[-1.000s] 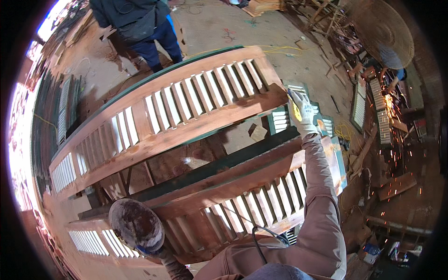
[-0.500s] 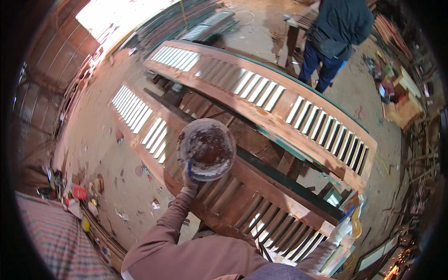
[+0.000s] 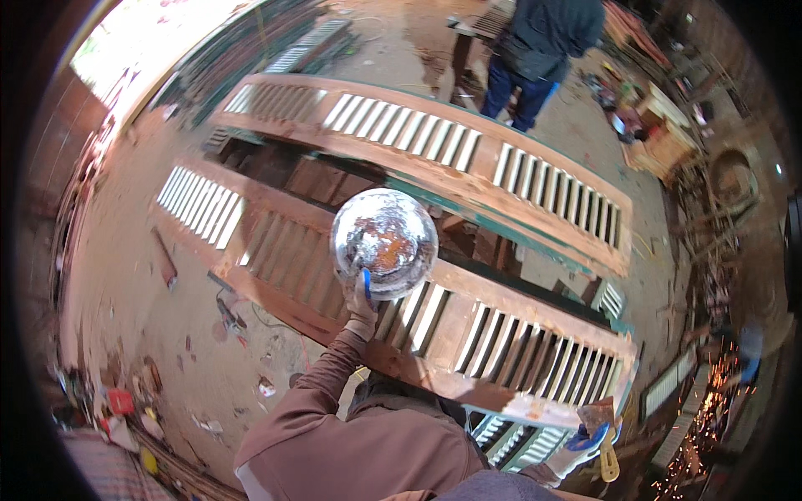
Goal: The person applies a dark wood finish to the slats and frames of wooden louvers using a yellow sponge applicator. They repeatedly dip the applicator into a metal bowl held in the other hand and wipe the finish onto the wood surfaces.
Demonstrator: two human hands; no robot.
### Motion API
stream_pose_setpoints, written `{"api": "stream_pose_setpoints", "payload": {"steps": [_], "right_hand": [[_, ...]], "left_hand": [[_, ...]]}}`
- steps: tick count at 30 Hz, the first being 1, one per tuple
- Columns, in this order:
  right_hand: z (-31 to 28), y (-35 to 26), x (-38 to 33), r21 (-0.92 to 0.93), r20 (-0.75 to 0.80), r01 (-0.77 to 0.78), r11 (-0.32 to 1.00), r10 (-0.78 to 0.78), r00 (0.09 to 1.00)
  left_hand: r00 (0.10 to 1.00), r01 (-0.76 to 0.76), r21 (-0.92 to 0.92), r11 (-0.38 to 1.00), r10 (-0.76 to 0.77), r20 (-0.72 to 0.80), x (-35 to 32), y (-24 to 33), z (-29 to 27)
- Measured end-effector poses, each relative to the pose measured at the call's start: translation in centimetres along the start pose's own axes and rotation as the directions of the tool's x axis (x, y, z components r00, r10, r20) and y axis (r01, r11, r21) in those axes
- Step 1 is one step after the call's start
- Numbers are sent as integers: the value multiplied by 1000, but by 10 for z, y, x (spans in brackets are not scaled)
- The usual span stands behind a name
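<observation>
My left hand (image 3: 361, 302), in a glove with blue on it, is closed on the near side of a round tub (image 3: 341, 242). Reddish-brown paste smears the tub's inside, lit by bright glare. Under the tub lies the near louvred wooden shutter (image 3: 451, 338), sloping down to the right. At its right end, my gloved right hand (image 3: 579, 447) grips a putty knife (image 3: 610, 461) with a yellowish handle, its broad brown-stained blade pointing up by the shutter's corner. Farther off, a second louvred shutter (image 3: 486, 167) with green edges lies roughly parallel.
A person (image 3: 547, 42) in dark clothes stands beyond the far shutter. Sparks (image 3: 710, 426) fly at the lower right. Wooden boxes (image 3: 664, 142) and scrap line the right side. Tools (image 3: 227, 317) and litter lie on the floor at left; stacked shutters (image 3: 225, 67) stand behind.
The view has shifted, so the shutters sit farther left. Sunlight now glares inside the tub. My right hand has come lower, and the putty knife's blade now shows. More sparks are visible.
</observation>
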State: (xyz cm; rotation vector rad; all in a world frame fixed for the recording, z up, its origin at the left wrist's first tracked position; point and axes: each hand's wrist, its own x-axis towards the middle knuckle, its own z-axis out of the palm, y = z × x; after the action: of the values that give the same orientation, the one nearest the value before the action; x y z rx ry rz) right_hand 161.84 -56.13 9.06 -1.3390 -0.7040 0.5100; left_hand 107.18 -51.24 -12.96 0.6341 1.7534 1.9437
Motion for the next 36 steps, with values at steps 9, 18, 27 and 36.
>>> {"api": "stream_pose_setpoints", "payload": {"steps": [9, 18, 27, 36], "right_hand": [[-85, -44, -40, 218, -309, 117, 969, -45, 950], [-226, -76, -60, 186, -405, 127, 974, -42, 913], [-402, -57, -13, 176, -525, -13, 984, 105, 845], [-520, -61, 45, 234, -528, -40, 971, 161, 834]], "left_hand": [[984, -28, -8, 1000, 29, 176, 14, 43, 1], [892, -215, -59, 975, 221, 394, -88, 161, 98], [736, -21, -216, 976, 161, 658, -304, 188, 271], [648, 531, -213, 820, -231, 725, -402, 132, 364]]}}
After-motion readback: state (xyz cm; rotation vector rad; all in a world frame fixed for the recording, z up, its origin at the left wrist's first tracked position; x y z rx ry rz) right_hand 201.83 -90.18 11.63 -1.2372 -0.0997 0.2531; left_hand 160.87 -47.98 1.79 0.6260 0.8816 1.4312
